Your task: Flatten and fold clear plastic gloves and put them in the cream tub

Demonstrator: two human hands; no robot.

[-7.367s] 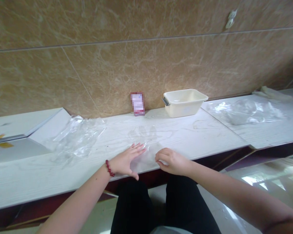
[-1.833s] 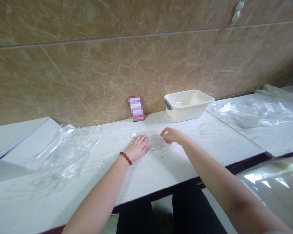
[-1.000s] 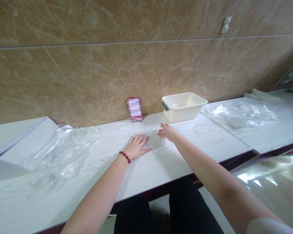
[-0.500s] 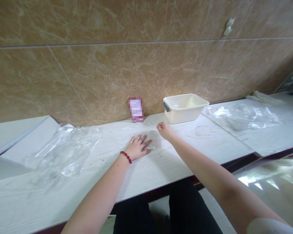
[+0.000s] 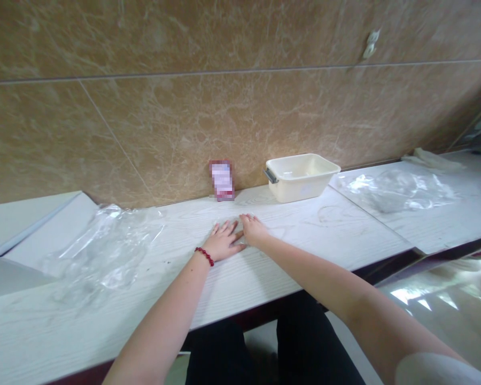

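My left hand (image 5: 223,243), with a red bead bracelet on its wrist, lies flat with spread fingers on a small clear plastic bag (image 5: 241,242) on the white tabletop. Right beside it, my right hand (image 5: 254,231) lies palm down, its fingers stretched out and close together by my left fingers. Most of the bag is hidden under the two hands, so how it is folded cannot be made out.
A cream plastic bin (image 5: 302,187) with a grey handle stands against the tiled wall. A blurred red and white card (image 5: 222,181) leans there too. Clear plastic piles lie left (image 5: 108,251) and right (image 5: 398,190). An open white box (image 5: 32,230) sits far left.
My right hand has moved left and down from the bag's right side to my left hand, and its closed fingers have stretched out. Less of the bag shows. My left hand stays in place.
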